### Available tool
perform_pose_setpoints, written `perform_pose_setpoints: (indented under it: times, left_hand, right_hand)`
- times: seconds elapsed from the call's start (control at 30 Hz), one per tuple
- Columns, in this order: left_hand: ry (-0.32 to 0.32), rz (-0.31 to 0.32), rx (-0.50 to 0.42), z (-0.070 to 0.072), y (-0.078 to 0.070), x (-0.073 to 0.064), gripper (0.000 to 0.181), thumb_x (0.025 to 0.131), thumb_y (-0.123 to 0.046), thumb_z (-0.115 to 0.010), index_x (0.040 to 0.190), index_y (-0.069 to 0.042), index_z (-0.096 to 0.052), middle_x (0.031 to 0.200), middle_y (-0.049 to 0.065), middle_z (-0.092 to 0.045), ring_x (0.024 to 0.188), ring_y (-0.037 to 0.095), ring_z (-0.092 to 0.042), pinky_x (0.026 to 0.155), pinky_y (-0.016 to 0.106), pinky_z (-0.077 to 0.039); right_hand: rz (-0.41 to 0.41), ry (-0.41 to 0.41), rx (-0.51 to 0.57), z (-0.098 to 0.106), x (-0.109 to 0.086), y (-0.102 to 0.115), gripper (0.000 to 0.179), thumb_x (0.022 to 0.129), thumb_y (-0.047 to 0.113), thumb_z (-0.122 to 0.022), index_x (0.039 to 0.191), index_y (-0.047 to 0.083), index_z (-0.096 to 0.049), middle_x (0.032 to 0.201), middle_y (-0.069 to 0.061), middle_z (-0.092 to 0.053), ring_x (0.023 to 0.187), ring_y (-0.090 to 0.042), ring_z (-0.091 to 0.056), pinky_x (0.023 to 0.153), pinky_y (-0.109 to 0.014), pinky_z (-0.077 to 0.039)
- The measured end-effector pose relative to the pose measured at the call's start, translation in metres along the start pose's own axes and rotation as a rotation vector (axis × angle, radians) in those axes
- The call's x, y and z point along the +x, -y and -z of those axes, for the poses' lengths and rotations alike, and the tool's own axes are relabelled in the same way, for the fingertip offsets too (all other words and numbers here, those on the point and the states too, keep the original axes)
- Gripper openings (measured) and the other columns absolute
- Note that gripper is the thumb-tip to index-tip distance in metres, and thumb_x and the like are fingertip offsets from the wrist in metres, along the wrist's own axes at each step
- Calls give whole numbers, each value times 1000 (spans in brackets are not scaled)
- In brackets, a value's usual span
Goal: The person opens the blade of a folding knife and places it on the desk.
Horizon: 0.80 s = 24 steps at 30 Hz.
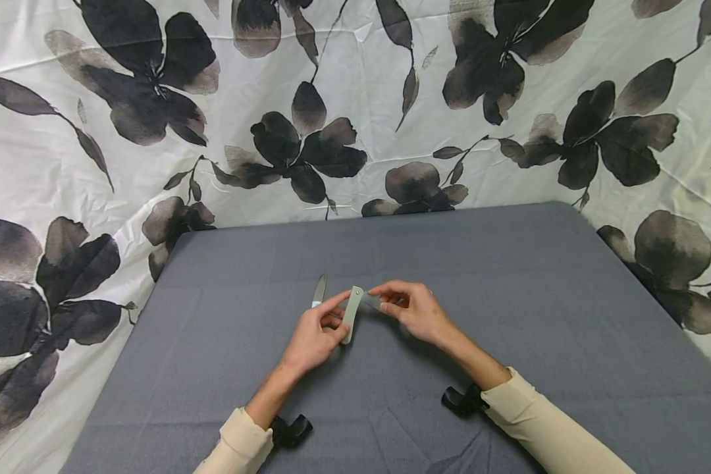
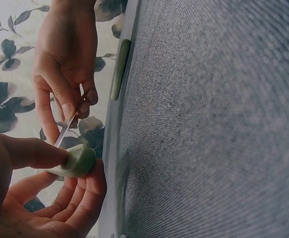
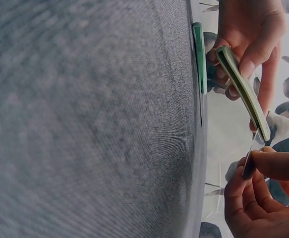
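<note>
A folding knife with a pale green handle (image 1: 352, 315) is held above the table between both hands. My left hand (image 1: 314, 339) grips the handle between thumb and fingers. The blade (image 1: 370, 301) stands out at an angle from the handle's upper end, and my right hand (image 1: 417, 313) pinches it between thumb and fingers. In the right wrist view a long slot runs along the handle (image 3: 243, 91). Just beyond my left hand a second knife (image 1: 320, 288) lies on the table, blade pointing away; my left hand partly hides its handle. Its green handle (image 2: 120, 69) shows in the left wrist view.
A grey cloth covers the table (image 1: 509, 263), with creases near the front edge. Behind and beside it hangs a white floral curtain (image 1: 391, 151). Black straps with mounts (image 1: 293, 431) sit at both wrists, below cream sleeves (image 1: 551, 421).
</note>
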State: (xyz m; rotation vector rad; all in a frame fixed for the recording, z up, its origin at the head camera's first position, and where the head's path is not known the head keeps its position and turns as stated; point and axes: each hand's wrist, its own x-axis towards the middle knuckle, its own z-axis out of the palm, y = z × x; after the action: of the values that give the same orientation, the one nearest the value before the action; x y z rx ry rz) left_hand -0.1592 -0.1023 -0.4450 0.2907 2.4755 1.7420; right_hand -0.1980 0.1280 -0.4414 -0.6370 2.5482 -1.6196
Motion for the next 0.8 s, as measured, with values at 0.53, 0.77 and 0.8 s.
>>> perform_pose_setpoints:
  times: [0.53,0.77,0.8]
  left_hand:
    - [16,-14,59,6,3,-10,64,89,8,-66,149,-16,-59,109,18,-70,84,16,-67,65,23,-53]
    - [31,-35,88,9,4,-13,63,90,6,-67,149,-16,-59,109,17,-71,86,17,-67,68,24,-54]
    - [32,-38,93,9,5,-14,63,90,6,-67,149,-16,-59,109,16,-71,86,17,-67,69,24,-54]
  right_hand:
    - [4,-5,-13,-6,-9,6,27,96,-2,-68,121,5,-76,118,-18,-74,83,-22,-67,72,-27,-54]
    - [20,-15,-35,-9,-13,8,27,96,-3,-68,120,6,-77,117,-17,-74,81,-17,-64,70,-27,-53]
    - [22,-16,-40,-9,-13,8,27,96,-3,-68,120,6,-77,116,-17,-74,81,-17,-64,70,-27,-53]
